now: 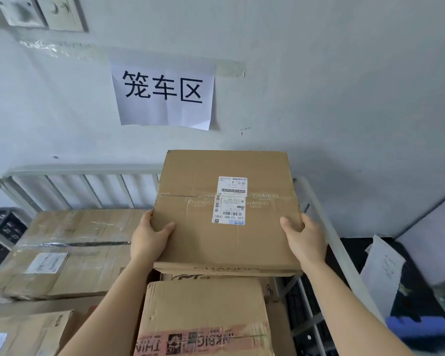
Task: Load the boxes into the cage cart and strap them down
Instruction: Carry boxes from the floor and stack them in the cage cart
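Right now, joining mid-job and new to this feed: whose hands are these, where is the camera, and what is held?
No machine here: one camera worn on a person's head looks down at their bare hands. The left hand and right hand grip opposite edges of a taped cardboard box, thumbs on top. Below it lie other boxes inside the cage cart, whose grey barred wall stands behind. Whether it rests on them yet, I cannot tell.

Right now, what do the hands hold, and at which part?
The CHANDO box: left hand at its near left corner, right hand at its near right corner, thumbs on top.
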Available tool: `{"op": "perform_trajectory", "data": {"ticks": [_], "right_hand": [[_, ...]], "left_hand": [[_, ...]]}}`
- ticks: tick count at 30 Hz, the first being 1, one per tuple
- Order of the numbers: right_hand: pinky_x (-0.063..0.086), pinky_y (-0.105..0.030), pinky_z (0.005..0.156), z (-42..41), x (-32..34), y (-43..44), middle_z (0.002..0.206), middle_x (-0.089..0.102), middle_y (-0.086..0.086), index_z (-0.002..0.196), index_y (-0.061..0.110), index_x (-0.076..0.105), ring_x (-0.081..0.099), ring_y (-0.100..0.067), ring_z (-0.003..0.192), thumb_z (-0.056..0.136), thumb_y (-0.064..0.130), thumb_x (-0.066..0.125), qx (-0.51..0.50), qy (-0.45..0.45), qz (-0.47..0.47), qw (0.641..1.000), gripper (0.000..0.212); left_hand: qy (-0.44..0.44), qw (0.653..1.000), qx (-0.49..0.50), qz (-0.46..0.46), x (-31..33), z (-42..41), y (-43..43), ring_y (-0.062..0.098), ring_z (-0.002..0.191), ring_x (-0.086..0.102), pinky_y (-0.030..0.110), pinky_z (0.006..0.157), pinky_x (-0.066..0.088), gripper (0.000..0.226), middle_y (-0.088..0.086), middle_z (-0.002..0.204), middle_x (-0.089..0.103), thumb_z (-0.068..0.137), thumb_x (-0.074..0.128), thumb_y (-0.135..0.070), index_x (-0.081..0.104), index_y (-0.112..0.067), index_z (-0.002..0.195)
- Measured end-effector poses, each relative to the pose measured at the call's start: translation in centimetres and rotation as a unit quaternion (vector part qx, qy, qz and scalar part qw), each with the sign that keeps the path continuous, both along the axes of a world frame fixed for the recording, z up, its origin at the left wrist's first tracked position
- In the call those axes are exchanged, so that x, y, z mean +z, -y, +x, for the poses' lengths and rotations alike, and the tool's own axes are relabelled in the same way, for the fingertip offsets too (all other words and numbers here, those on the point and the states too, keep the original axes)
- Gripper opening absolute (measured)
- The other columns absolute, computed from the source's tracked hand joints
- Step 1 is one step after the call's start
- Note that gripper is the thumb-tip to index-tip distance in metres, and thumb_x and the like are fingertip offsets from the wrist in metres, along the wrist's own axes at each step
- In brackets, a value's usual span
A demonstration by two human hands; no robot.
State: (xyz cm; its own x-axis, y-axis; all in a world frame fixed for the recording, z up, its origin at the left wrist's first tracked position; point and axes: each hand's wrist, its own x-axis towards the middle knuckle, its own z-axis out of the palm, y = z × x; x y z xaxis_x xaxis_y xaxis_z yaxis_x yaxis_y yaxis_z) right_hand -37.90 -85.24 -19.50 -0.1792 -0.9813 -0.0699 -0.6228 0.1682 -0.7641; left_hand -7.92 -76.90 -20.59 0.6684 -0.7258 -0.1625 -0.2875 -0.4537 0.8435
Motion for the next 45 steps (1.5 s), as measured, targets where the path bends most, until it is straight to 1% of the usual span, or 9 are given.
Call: {"op": "perform_trajectory", "data": {"ticks": [2, 5, 12, 20, 23, 27, 32, 36, 45], "right_hand": [[0.044, -0.034, 0.078, 0.7, -1.3, 1.1, 0.116, 0.061, 0.002, 0.12, 0.022, 0.059, 0.053, -0.017, 0.096, 0.093, 0.048, 0.056, 0.001, -0.001, 0.006, 1.0, 0.037], [0.051, -0.041, 0.085, 1.6, -3.1, 2.7, 0.113, 0.063, 0.003, 0.118, 0.024, 0.06, 0.059, -0.02, 0.102, 0.092, 0.049, 0.057, -0.001, 0.004, 0.015, 1.0, 0.037], [0.051, -0.047, 0.089, 3.2, -7.4, 5.7, 0.114, 0.064, 0.003, 0.12, 0.025, 0.059, 0.06, -0.023, 0.106, 0.092, 0.049, 0.057, 0.018, -0.01, 0.07, 0.997, 0.037], [0.05, -0.04, 0.088, 4.2, -13.0, 6.1, 0.121, 0.062, 0.001, 0.128, 0.023, 0.056, 0.058, -0.023, 0.11, 0.094, 0.044, 0.057, 0.013, -0.018, 0.13, 0.991, 0.041], [0.048, -0.045, 0.096, 4.1, -15.2, 6.0, 0.129, 0.059, 0.001, 0.136, 0.02, 0.051, 0.055, -0.024, 0.119, 0.093, 0.047, 0.057, 0.011, -0.02, 0.154, 0.988, 0.051], [0.048, -0.048, 0.098, 3.6, -17.8, 6.0, 0.135, 0.056, 0.002, 0.141, 0.023, 0.047, 0.054, -0.023, 0.122, 0.091, 0.051, 0.056, 0.02, -0.029, 0.183, 0.982, 0.058], [0.046, -0.048, 0.101, 3.2, -19.6, 6.0, 0.141, 0.052, 0.003, 0.149, 0.028, 0.033, 0.051, -0.023, 0.127, 0.092, 0.041, 0.06, 0.032, -0.019, 0.232, 0.972, 0.064], [0.045, -0.047, 0.104, 2.8, -20.7, 5.3, 0.144, 0.05, 0.004, 0.151, 0.031, 0.026, 0.05, -0.023, 0.129, 0.092, 0.033, 0.062, 0.043, -0.023, 0.273, 0.961, 0.069], [0.041, -0.045, 0.107, 2.8, -21.7, 5.9, 0.151, 0.043, -0.004, 0.156, 0.022, 0.014, 0.044, -0.029, 0.134, 0.095, 0.03, 0.06, 0.061, -0.08, 0.29, 0.952, 0.077]], "left_hand": [[-0.002, 1.0, -0.005, 0.007, -1.2, 1.0, 1.4, 0.025, 0.116, 0.055, 0.041, 0.091, 0.047, 0.066, 0.002, 0.132, 0.057, 0.084, 0.071, -0.034, 0.042, -0.018, 0.141], [0.0, 1.0, -0.005, 0.025, -2.9, 2.1, 3.0, 0.027, 0.119, 0.054, 0.041, 0.093, 0.046, 0.069, 0.003, 0.135, 0.055, 0.084, 0.071, -0.034, 0.04, -0.017, 0.144], [-0.015, 0.997, -0.001, 0.079, -7.9, 3.7, 4.9, 0.028, 0.122, 0.052, 0.047, 0.099, 0.045, 0.073, 0.005, 0.138, 0.053, 0.083, 0.072, -0.037, 0.038, -0.019, 0.145], [-0.028, 0.99, -0.004, 0.141, -13.2, 4.5, 5.6, 0.029, 0.122, 0.051, 0.043, 0.097, 0.045, 0.073, 0.007, 0.138, 0.052, 0.084, 0.072, -0.034, 0.036, -0.018, 0.146], [-0.028, 0.987, -0.01, 0.158, -14.7, 4.4, 5.4, 0.029, 0.123, 0.051, 0.042, 0.096, 0.044, 0.073, 0.008, 0.139, 0.05, 0.084, 0.071, -0.032, 0.035, -0.016, 0.146], [-0.039, 0.981, -0.011, 0.187, -16.7, 4.1, 4.6, 0.029, 0.123, 0.051, 0.041, 0.096, 0.045, 0.075, 0.007, 0.141, 0.05, 0.084, 0.072, -0.029, 0.034, -0.015, 0.147], [-0.06, 0.974, -0.025, 0.217, -18.5, 3.8, 3.9, 0.03, 0.127, 0.048, 0.043, 0.102, 0.042, 0.078, 0.009, 0.141, 0.049, 0.083, 0.073, -0.023, 0.031, -0.014, 0.149], [-0.055, 0.969, -0.047, 0.237, -19.2, 3.8, 3.4, 0.029, 0.125, 0.049, 0.045, 0.101, 0.043, 0.078, 0.009, 0.14, 0.05, 0.083, 0.072, -0.015, 0.029, -0.015, 0.149], [-0.021, 0.964, -0.075, 0.255, -19.7, 4.1, 4.7, 0.03, 0.122, 0.051, 0.04, 0.098, 0.043, 0.078, 0.01, 0.136, 0.053, 0.083, 0.072, -0.013, 0.029, -0.013, 0.148]]}}
